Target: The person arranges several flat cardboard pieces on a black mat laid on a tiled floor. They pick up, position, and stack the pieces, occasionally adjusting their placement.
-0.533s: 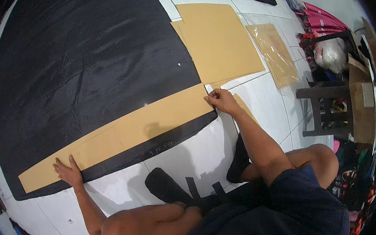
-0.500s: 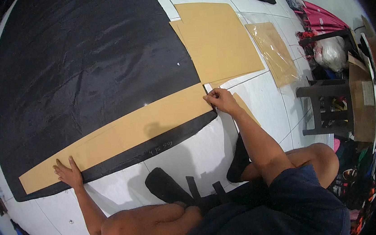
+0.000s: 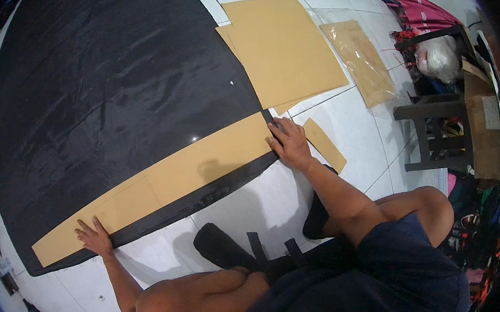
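A long tan cardboard strip [image 3: 173, 175] lies along the near edge of a large black fabric sheet [image 3: 116, 78] on the floor. Near the strip's left end, my left hand [image 3: 95, 237] rests with fingers spread, pressing on the cardboard and the fabric beside it. My right hand [image 3: 290, 143] is at the strip's right end, fingers stretched out over the sheet's corner and touching the cardboard edge. Neither hand grips anything that I can see. Faint pencil-like lines cross the strip's face.
Large tan cardboard sheets [image 3: 288, 53] overlap the fabric's right side. A small cardboard piece [image 3: 325, 146] lies right of my right hand. Farther right are a clear plastic packet [image 3: 361, 61] with cardboard inside, a dark stool [image 3: 434, 132] and a cardboard box [image 3: 484, 133]. My feet are close by.
My right hand has gone from pinched fingers at the strip's end to fingers laid out along the edge. The left hand stays on the strip. The view has shifted slightly.
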Action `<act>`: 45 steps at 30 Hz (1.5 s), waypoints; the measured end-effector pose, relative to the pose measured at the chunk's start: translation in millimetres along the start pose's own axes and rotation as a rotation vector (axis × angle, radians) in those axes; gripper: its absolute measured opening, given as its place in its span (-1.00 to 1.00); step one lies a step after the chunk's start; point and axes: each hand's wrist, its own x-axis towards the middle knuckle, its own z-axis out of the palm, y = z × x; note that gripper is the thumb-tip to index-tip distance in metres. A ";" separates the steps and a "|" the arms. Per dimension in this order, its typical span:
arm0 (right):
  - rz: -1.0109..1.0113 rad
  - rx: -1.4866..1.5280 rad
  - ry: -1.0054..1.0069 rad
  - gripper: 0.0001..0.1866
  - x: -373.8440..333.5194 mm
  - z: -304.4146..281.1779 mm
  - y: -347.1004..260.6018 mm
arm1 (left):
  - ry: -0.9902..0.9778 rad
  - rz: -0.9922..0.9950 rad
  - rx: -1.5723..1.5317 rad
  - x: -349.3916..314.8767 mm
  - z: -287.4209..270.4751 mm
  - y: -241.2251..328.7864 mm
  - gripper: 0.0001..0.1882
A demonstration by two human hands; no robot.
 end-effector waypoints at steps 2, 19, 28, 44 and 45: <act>0.034 0.059 -0.007 -0.54 5.4 -0.5 9.6 | -0.004 -0.011 0.000 -2.8 -3.6 4.5 -0.19; -0.193 -0.311 -0.336 -0.42 101.2 -14.1 83.0 | 0.011 -0.013 -0.025 -12.4 -5.7 16.3 -0.22; -0.213 -0.134 -0.390 -0.49 108.7 -38.0 95.2 | 0.018 -0.072 0.005 -13.1 -3.6 4.0 -0.18; -0.026 0.191 -0.154 -0.62 84.1 -23.9 121.5 | -0.028 -0.116 -0.182 -27.8 -33.7 23.9 -0.10; -0.020 0.208 -0.115 -0.62 84.9 -21.0 128.6 | -0.021 -0.111 -0.186 -26.4 -33.6 27.9 -0.10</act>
